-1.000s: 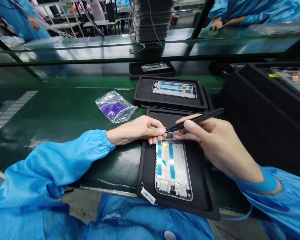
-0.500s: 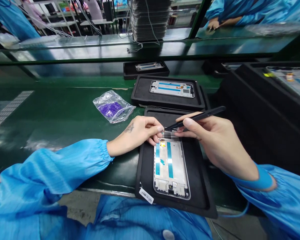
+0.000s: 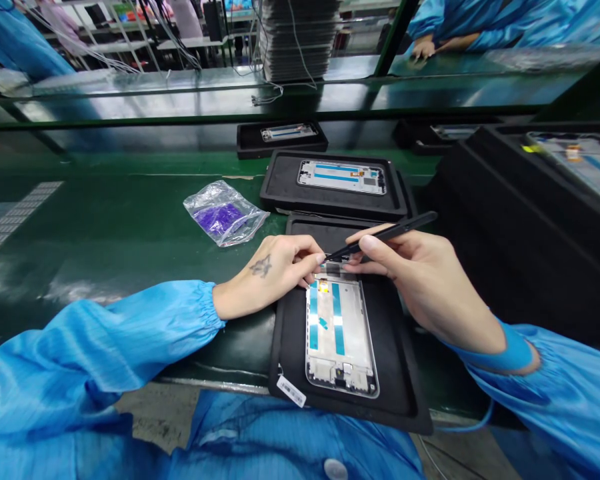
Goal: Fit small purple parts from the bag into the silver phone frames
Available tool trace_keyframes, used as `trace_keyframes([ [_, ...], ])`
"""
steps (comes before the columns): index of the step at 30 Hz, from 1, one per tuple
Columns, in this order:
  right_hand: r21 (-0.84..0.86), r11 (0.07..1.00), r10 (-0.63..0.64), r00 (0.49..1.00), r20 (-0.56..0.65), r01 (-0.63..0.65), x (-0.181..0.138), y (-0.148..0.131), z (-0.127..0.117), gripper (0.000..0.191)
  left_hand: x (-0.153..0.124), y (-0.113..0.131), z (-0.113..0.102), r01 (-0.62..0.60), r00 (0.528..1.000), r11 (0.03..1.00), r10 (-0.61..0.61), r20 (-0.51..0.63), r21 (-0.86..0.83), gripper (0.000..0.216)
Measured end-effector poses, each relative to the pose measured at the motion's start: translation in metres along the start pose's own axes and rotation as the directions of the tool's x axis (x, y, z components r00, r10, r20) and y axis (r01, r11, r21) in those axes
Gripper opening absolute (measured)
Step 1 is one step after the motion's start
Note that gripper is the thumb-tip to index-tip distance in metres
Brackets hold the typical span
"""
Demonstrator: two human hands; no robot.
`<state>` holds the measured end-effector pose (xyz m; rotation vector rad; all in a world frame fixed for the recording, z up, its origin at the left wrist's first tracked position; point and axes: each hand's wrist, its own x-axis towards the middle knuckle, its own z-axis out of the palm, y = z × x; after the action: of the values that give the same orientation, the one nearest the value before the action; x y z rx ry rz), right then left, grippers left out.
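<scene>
A phone frame (image 3: pixel 353 333) with blue adhesive strips lies in a black foam tray (image 3: pixel 400 373) at the bench's front edge. My right hand (image 3: pixel 420 280) is closed around black tweezers (image 3: pixel 397 229). Their tip reaches the frame's far end, close to the fingertips of my left hand (image 3: pixel 280 267). The left thumb and index finger are pinched together over the frame's far left corner; whatever is between them is too small to make out. Both hands partly cover that end of the frame.
Beyond the tray, another phone frame (image 3: pixel 343 177) sits in a second black tray (image 3: pixel 283 177). A clear bag of purple pieces (image 3: pixel 220 217) lies to the left. Black trays (image 3: pixel 505 220) are piled at the right. Across the bench rests another person's hand (image 3: pixel 423 48).
The left hand has rolled slightly, showing more of its back, with its fingers still pinched. The tweezers remain at the frame's far end. The whole view has shifted slightly.
</scene>
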<state>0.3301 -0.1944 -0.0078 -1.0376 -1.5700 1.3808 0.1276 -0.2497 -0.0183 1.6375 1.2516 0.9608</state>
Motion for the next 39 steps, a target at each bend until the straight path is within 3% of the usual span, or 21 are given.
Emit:
trace_keyframes([
  [9,0.007,1.0,0.009,1.0,0.013,-0.009,-0.002,-0.002,0.002,0.027,-0.001,-0.002,0.001,-0.021,1.0,1.0,0.021,-0.015,0.002,0.019],
  [18,0.004,0.994,-0.11,0.993,-0.04,0.11,-0.003,0.002,0.002,0.024,0.003,-0.005,0.001,0.021,1.0,0.984,-0.022,-0.007,-0.178,0.026],
  [21,-0.079,0.983,-0.167,0.986,-0.029,0.164,-0.003,0.001,-0.003,0.024,0.001,0.0,-0.004,-0.015,0.999,0.999,0.015,-0.031,-0.029,0.027],
  [23,-0.161,0.965,-0.214,0.977,-0.014,0.209,-0.002,-0.002,-0.007,0.023,-0.006,0.007,-0.006,-0.153,0.985,0.965,0.167,-0.049,0.215,0.027],
  [24,-0.204,0.952,-0.236,0.972,-0.006,0.229,-0.002,-0.003,-0.009,0.023,-0.013,0.011,-0.006,-0.252,0.964,0.906,0.265,0.011,0.34,0.026],
  [26,-0.266,0.93,-0.262,0.965,0.008,0.255,-0.001,-0.005,-0.012,0.023,-0.028,0.016,-0.002,-0.463,0.886,0.737,0.387,0.256,0.492,0.029],
  [28,-0.277,0.928,-0.253,0.967,0.018,0.248,0.002,-0.004,-0.012,0.024,-0.045,0.018,0.005,-0.599,0.794,0.602,0.361,0.489,0.528,0.04],
  [29,-0.257,0.938,-0.239,0.971,0.011,0.234,0.004,-0.002,-0.011,0.024,-0.051,0.018,0.008,-0.626,0.769,0.561,0.333,0.545,0.541,0.047],
  [32,-0.143,0.977,-0.164,0.986,-0.02,0.16,0.013,0.007,-0.005,0.023,-0.061,0.012,0.015,-0.611,0.78,0.539,0.282,0.559,0.58,0.059],
  [35,-0.037,0.998,-0.055,0.998,-0.007,0.055,0.021,0.014,0.002,0.023,-0.058,0.004,0.013,-0.608,0.78,0.542,0.273,0.563,0.58,0.055],
  [39,0.024,0.999,0.022,1.0,0.013,-0.023,0.026,0.015,0.003,0.025,-0.049,-0.002,0.008,-0.668,0.739,0.449,0.301,0.603,0.594,0.061],
])
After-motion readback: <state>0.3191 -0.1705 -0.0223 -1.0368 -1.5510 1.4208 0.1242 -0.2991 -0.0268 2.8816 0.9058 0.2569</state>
